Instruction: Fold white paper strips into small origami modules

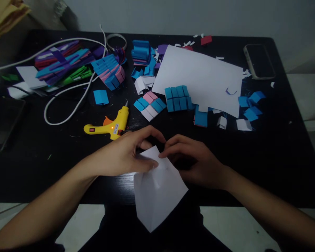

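Note:
A creased sheet of white paper [160, 196] hangs over the table's front edge, its top corner between my hands. My left hand [136, 152] is closed on that sheet, the thumb pressed on its upper face and the fingers behind. From the other side my right hand [194, 157] grips the sheet's upper right edge with bent fingers; part of its grip is hidden. Just beyond my left hand lies a yellow glue gun [115, 124] with a lit orange light. Past my fingers sit a blue, pink and white folded-paper square [150, 105] and a blue folded-paper block [177, 98].
A large white sheet [199, 75] lies behind, with blue and white paper pieces [252, 105] around it. At the far right rests a phone [259, 61]. On the left, a white cable [65, 122] loops near bundled coloured paper strips [63, 64] and a dark device [5, 122].

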The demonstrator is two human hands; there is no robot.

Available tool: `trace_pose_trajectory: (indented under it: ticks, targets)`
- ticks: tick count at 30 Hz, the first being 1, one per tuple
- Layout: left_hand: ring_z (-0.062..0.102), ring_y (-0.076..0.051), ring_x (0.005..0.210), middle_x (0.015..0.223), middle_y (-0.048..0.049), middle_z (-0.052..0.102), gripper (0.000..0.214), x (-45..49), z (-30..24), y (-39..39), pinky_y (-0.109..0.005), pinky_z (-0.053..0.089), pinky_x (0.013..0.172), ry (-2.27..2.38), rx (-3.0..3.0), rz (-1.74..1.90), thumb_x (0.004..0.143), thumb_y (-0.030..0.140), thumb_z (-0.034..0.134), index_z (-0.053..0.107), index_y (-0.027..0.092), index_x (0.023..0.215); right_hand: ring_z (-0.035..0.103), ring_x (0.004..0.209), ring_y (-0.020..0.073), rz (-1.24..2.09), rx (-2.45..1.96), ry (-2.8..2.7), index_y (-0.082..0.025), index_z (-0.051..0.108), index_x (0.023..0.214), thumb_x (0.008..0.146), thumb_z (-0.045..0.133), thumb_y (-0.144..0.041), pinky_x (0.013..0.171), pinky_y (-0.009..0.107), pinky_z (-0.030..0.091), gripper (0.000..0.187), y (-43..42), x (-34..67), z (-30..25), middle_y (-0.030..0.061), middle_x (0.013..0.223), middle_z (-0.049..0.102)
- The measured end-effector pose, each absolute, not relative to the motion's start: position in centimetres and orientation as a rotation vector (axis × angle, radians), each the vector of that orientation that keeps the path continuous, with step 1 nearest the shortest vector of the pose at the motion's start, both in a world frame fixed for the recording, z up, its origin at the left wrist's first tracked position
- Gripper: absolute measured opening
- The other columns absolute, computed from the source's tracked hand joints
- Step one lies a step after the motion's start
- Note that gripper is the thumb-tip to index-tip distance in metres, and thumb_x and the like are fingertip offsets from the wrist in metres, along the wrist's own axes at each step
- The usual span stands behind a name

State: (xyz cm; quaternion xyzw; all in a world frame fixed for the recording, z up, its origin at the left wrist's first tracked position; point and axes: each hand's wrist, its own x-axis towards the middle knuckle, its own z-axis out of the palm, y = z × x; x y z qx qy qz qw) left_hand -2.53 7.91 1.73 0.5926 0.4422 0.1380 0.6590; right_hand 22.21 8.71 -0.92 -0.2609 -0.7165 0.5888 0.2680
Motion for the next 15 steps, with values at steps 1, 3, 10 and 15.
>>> trace_pose_trajectory:
  ticks: [1,3,10,15]
  targets:
    - [0.069,-0.013,0.062,0.078,0.0057,0.074,0.042,-2.64,1.72,7.91,-0.018,0.050,0.052,0.999,1.350,0.305,0.087,0.021,0.071,0.053,0.029,0.124,0.071,0.089,0.0137,1.599,-0.702,-1.924,-0.020,0.075,0.110,0.082,0.079,-0.009,0.077,0.024,0.065,0.031,8.72,22.22,-0.91,0.0062,0.110,0.061]
    - [0.071,-0.014,0.064,0.080,0.0049,0.075,0.043,-2.86,1.72,7.97,-0.019,0.051,0.054,1.003,1.366,0.287,0.086,0.020,0.071,0.052,0.028,0.124,0.071,0.089,0.0129,1.613,-0.702,-1.909,-0.020,0.075,0.111,0.081,0.080,-0.009,0.078,0.023,0.064,0.032,8.75,22.22,-0.87,0.0056,0.110,0.061]
    - [0.069,-0.011,0.062,0.076,0.0060,0.074,0.036,-3.12,2.15,8.39,-0.016,0.051,0.054,0.981,1.344,0.316,0.086,0.017,0.070,0.054,0.025,0.117,0.069,0.083,0.0082,1.676,-0.723,-1.818,-0.023,0.075,0.115,0.081,0.081,-0.010,0.073,0.017,0.061,0.037,8.78,22.18,-0.66,0.0031,0.111,0.060]
    - [0.072,-0.012,0.068,0.082,0.0041,0.076,0.037,-3.21,2.21,8.38,-0.017,0.055,0.059,0.948,1.318,0.306,0.088,0.017,0.068,0.053,0.024,0.121,0.068,0.087,0.0090,1.714,-0.711,-1.814,-0.023,0.075,0.116,0.080,0.082,-0.010,0.076,0.017,0.061,0.039,8.94,22.31,-0.73,0.0033,0.112,0.060]
